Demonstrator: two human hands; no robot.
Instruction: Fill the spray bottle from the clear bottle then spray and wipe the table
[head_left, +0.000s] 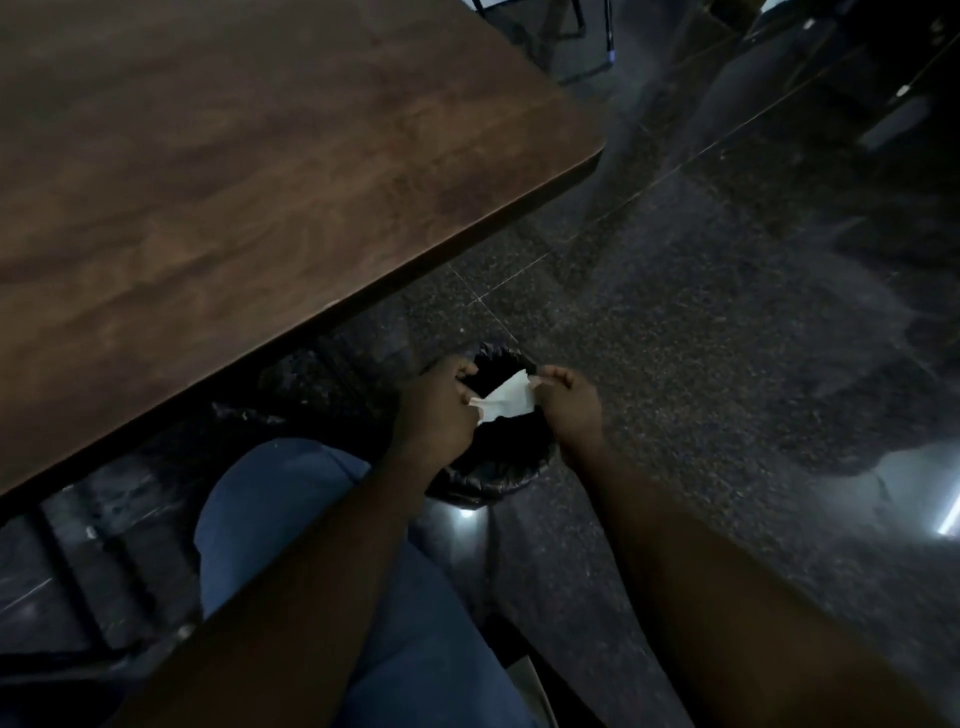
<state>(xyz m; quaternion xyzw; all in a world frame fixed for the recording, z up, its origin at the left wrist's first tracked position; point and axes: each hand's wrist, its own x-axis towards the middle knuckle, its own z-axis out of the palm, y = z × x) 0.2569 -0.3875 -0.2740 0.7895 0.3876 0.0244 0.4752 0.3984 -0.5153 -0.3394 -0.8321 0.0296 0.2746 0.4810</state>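
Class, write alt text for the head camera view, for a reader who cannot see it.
A person's left hand and right hand each pinch an end of a white paper towel above a black-lined bin on a dark floor. A brown wooden table fills the upper left.

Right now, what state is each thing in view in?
white tissue: stretched between both hands, above the bin's mouth, not dropped.
left hand: fingers pinch the tissue's left edge.
right hand: fingers pinch the tissue's right corner.
bin: upright, open, black-lined.
table: wet or dry cannot be told.
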